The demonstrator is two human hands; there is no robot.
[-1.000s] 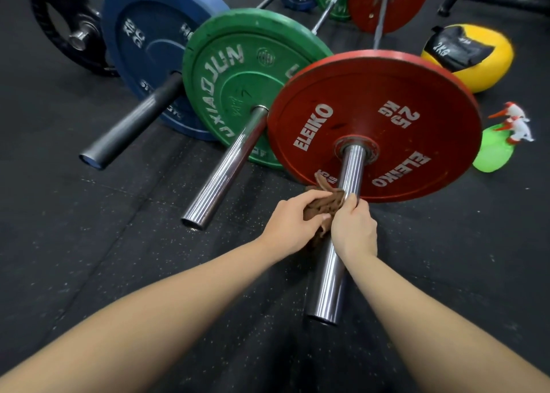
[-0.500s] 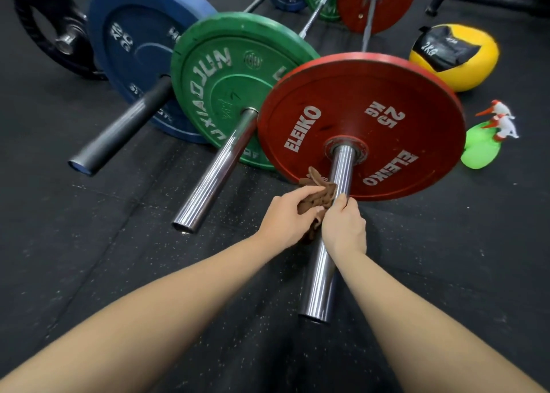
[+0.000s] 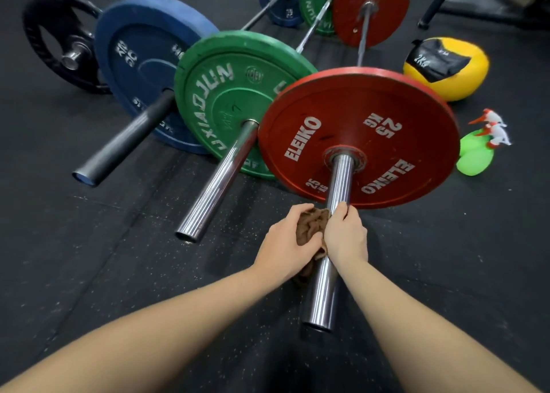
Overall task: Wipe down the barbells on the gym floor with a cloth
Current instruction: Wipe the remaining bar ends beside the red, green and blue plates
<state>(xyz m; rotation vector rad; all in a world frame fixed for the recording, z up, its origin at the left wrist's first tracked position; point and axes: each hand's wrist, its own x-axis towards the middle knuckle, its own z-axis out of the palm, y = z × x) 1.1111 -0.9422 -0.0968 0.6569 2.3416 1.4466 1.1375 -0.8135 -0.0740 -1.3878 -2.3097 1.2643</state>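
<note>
Since the earlier frame both hands have slid back along the chrome sleeve (image 3: 323, 285), away from the red plate (image 3: 387, 118) at 12 o'clock. The left hand (image 3: 285, 245) clutches the brown cloth (image 3: 311, 224); the right hand (image 3: 345, 236) grips cloth and sleeve, hiding the part between. Bare black floor (image 3: 89, 258) lies open at 9 o'clock.

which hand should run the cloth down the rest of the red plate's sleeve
Left, probably. The left hand already holds the brown cloth bunched against the sleeve, so it can slide toward the bare end. The right hand grips the sleeve directly and looks better placed to steady it.
</note>
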